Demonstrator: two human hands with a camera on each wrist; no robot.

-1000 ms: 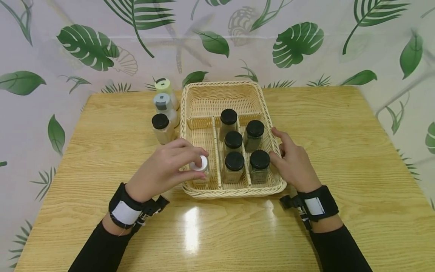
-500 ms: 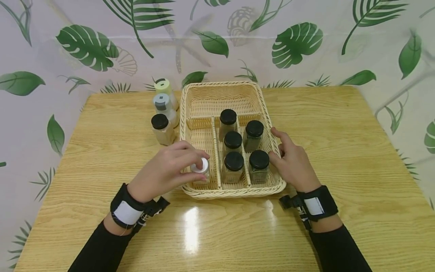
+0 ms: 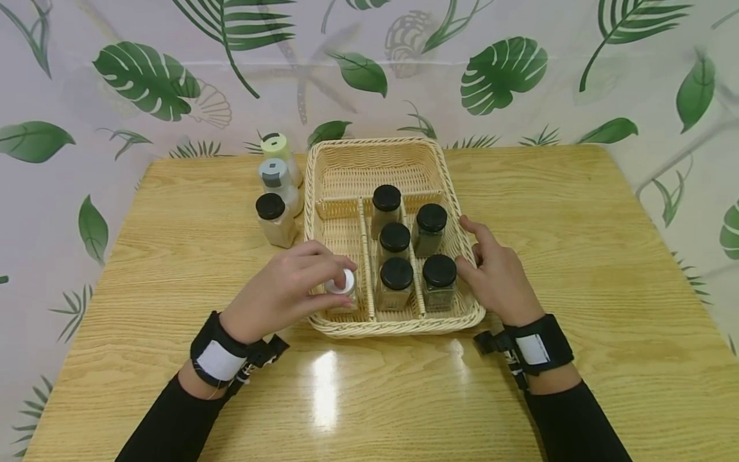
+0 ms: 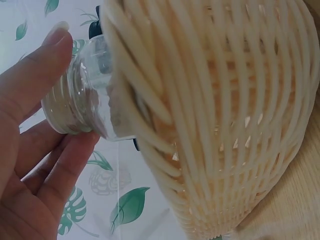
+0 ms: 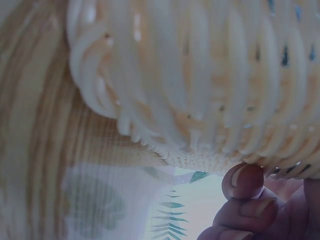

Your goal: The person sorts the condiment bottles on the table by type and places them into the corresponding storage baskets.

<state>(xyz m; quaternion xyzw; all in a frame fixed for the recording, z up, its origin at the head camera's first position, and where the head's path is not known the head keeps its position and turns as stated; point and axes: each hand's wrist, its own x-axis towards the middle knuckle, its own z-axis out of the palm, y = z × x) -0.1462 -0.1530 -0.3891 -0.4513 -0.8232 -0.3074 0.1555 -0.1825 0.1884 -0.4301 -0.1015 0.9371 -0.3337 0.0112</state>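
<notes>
My left hand [image 3: 291,285] pinches a small clear glass jar [image 4: 100,95] by its top between thumb and fingers. In the head view the jar's white lid [image 3: 346,281] shows over the front left compartment of the wicker basket [image 3: 395,327]. From the left wrist, the basket's woven wall hides the jar's lower part. On the other side, my right hand [image 3: 499,276] grips the basket's right rim, thumb inside and fingers against the outer wall. Close by in the right-hand compartments stand several black-lidded jars [image 3: 396,274], upright and in two columns.
Left of the basket on the wooden table [image 3: 190,212] stand a black-lidded jar [image 3: 275,221], a grey-lidded one [image 3: 279,183] and a yellow-green-lidded one [image 3: 281,154]. A wide compartment [image 3: 378,176] spans the basket's back. Behind the table hangs a leaf-patterned cloth [image 3: 404,83].
Over the last second the left hand, with the jar, has shifted slightly to the right and toward the front of the compartment. The right hand stays at the rim.
</notes>
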